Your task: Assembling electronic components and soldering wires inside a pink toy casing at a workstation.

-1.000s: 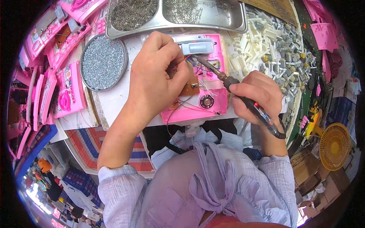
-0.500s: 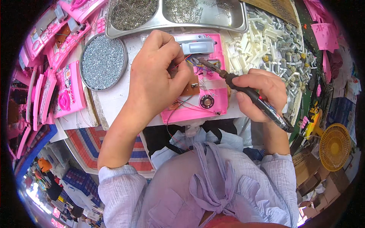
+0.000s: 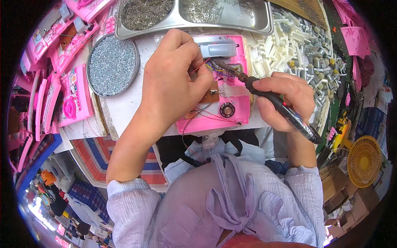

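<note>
Two hands share the work: the left hand (image 3: pixel 173 82) presses flat on the pink toy casing (image 3: pixel 225 111) at mid-bench to steady it, while the right hand (image 3: pixel 285 99) grips the soldering iron (image 3: pixel 264 93) pen-like, tip down among the wires (image 3: pixel 215 68).

The single head-mounted fisheye view looks steeply down from close above the workbench (image 3: pixel 124 111), which fills the upper half of the frame. The wearer's torso occupies the lower centre, and the forearms enter from below. Straight edges curve toward the dark circular rim.
</note>
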`<move>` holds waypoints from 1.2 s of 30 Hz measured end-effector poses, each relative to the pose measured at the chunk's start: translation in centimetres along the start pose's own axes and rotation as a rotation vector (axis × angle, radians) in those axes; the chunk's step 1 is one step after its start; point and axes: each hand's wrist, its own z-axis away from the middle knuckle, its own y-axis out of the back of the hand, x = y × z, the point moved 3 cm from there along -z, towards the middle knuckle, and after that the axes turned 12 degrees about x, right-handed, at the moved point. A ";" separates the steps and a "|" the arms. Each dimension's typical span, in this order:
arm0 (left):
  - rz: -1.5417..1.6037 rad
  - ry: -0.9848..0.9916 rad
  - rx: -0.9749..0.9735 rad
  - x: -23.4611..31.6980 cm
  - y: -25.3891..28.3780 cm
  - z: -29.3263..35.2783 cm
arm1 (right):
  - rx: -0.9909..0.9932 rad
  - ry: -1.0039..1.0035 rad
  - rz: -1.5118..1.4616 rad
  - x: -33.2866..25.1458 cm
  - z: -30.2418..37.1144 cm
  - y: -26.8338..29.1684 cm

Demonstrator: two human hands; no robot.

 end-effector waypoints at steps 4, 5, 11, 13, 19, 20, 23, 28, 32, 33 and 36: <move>-0.008 0.018 0.008 0.1 -0.1 0.0 | 0.005 0.005 0.013 0.0 0.0 0.1; -0.019 0.008 0.022 0.2 -0.2 0.1 | 0.011 0.003 0.015 0.0 0.1 0.0; -0.060 -0.034 0.091 0.1 -0.8 0.5 | 0.042 -0.032 0.036 -0.1 0.0 0.2; -0.077 -0.032 0.088 0.2 -0.8 0.6 | 0.036 -0.018 0.050 -0.1 0.3 0.3; -0.082 -0.041 0.095 0.1 -0.9 0.7 | 0.053 -0.013 0.056 -0.5 0.3 0.9; -0.088 -0.044 0.095 0.1 -0.9 0.7 | 0.052 -0.020 0.054 -0.5 0.4 1.0; -0.103 -0.058 0.097 0.1 -0.8 0.7 | 0.053 -0.031 0.046 -0.5 0.6 1.0; -0.101 -0.042 0.087 0.3 -0.8 0.6 | 0.062 -0.014 0.031 -0.6 0.7 1.4; -0.116 -0.080 0.099 0.4 -0.7 0.6 | 0.054 -0.043 0.024 -0.7 1.0 1.7; -0.118 -0.091 0.101 0.3 -0.7 0.6 | 0.056 -0.037 0.024 -0.7 0.9 1.7; -0.124 -0.082 0.087 0.3 -0.6 0.6 | 0.060 -0.036 0.015 -0.8 1.0 1.9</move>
